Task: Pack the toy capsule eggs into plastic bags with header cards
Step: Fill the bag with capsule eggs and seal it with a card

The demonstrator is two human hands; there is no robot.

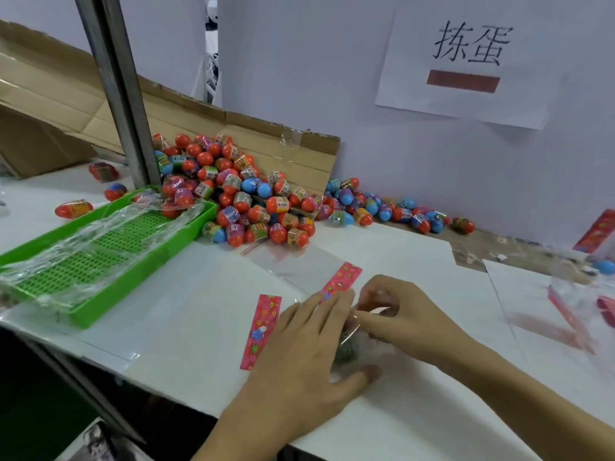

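A big heap of red and blue toy capsule eggs lies against the back wall. On the white table near me, my left hand and my right hand meet over a clear plastic bag with something dark inside; both hands hold it, and the fingers hide most of it. My right fingers pinch the bag's top edge. A pink flowered header card lies flat left of my left hand. A second header card sits on an empty clear bag beyond my fingers.
A green perforated tray with crumpled clear film stands at the left. A grey metal post rises behind it, with flattened cardboard beyond. Packed bags with red cards lie at the right. A paper sign hangs on the wall.
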